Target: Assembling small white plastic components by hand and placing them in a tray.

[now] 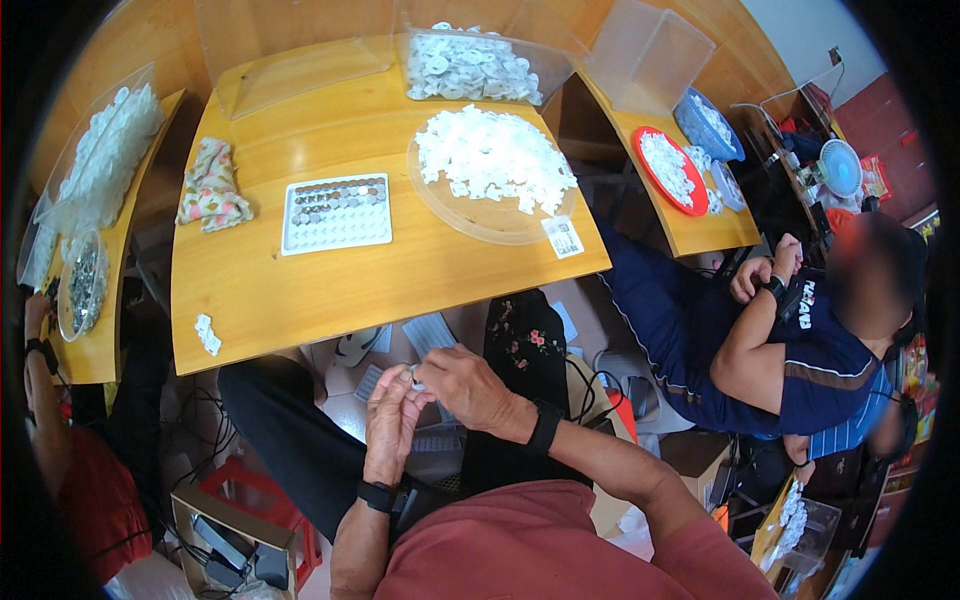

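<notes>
Over my lap, in front of the table's near edge, my left hand and my right hand meet at the fingertips. Pinched between them is a small whitish piece with a dark spot; the fingers cover most of it. Beyond them on the wooden table lies a white compartment tray. Its far rows carry round silvery and dark discs, and its near rows show bare white pockets. To its right, a round clear tray bears a heap of small flat white pieces.
A floral cloth bundle and a small white scrap lie at the table's left. Behind stands a clear bin of white parts. A co-worker sits right beside a red tray; another person's arm shows left.
</notes>
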Motion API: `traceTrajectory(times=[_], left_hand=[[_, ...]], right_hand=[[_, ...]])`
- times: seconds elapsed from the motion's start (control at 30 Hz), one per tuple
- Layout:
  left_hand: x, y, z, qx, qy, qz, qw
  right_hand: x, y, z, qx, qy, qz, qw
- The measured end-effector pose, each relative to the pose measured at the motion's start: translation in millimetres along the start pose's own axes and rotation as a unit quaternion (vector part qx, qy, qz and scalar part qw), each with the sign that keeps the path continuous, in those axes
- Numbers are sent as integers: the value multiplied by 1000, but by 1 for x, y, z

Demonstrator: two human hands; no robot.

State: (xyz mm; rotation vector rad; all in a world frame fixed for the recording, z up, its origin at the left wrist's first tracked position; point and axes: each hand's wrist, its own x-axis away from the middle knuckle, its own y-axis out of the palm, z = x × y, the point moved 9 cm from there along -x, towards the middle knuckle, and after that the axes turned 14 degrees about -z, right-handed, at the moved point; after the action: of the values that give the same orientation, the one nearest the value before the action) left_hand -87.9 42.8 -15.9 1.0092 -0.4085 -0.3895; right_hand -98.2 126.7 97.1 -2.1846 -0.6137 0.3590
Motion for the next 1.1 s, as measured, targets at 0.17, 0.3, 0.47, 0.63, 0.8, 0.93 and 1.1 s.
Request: traceTrajectory(times=[0.17,0.3,0.47,0.63,0.8,0.93,1.1], left_hand=[[2,-5,-1,-7,9,14,1000],[-1,-2,-2,-6,-8,4,1000],[-4,2,1,5,2,7,1000],[-2,1,3,-6,0,12,1000],[-4,7,3,-1,11,21,1000],[-5,13,9,-6,23,15,1000],[-3,7,6,-17,2,-15,1000]], right_hand=[[0,0,1,11,4,-6,1000],[0,-3,30,-153,47,32,987],[3,0,43,-251,113,29,961],[4,9,47,-311,147,52,938],[1,-15,25,-182,71,89,977],[-24,-61,-14,-159,34,70,984],[-85,-125,-10,-24,-17,142,989]])
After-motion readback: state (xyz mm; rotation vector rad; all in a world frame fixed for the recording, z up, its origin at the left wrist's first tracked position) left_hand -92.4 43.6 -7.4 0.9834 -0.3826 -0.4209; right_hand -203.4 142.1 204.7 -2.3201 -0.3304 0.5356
